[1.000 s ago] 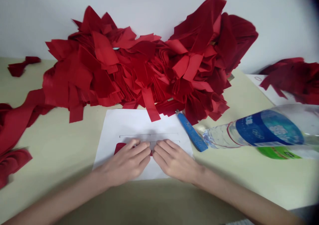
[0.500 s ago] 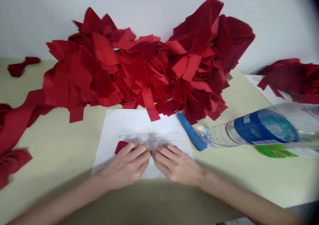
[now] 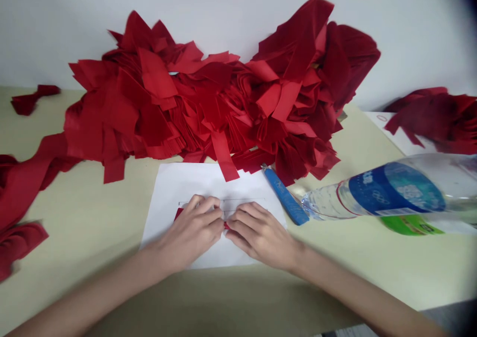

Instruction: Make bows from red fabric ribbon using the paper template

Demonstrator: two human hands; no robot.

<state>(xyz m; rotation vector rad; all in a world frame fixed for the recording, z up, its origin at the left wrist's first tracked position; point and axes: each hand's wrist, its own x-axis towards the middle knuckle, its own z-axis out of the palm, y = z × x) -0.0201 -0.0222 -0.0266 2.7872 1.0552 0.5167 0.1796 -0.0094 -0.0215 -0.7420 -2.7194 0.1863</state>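
Both hands work close together over a white sheet of paper (image 3: 164, 185) marked with thin ruled lines. A piece of red ribbon (image 3: 179, 211) lies mostly hidden beneath them, with one end showing beyond my left hand (image 3: 197, 230) and a small bit between the two hands. The fingers of my left hand are curled and closed on the ribbon. My right hand (image 3: 263, 235) has its fingers bent and pinched on the ribbon's other part, close to the middle of the sheet. The fingertips are largely out of sight.
A big heap of red ribbon strips (image 3: 201, 98) lies behind the paper against the wall. Right of the sheet are a blue-handled tool (image 3: 285, 198), a plastic water bottle (image 3: 395, 190) on its side and a green package (image 3: 410, 226). More red strips (image 3: 443, 118) lie far right.
Both hands have shifted slightly up the sheet, and the left fingers now cover more of the ribbon's left end. The right end of the ribbon has gone out of sight.
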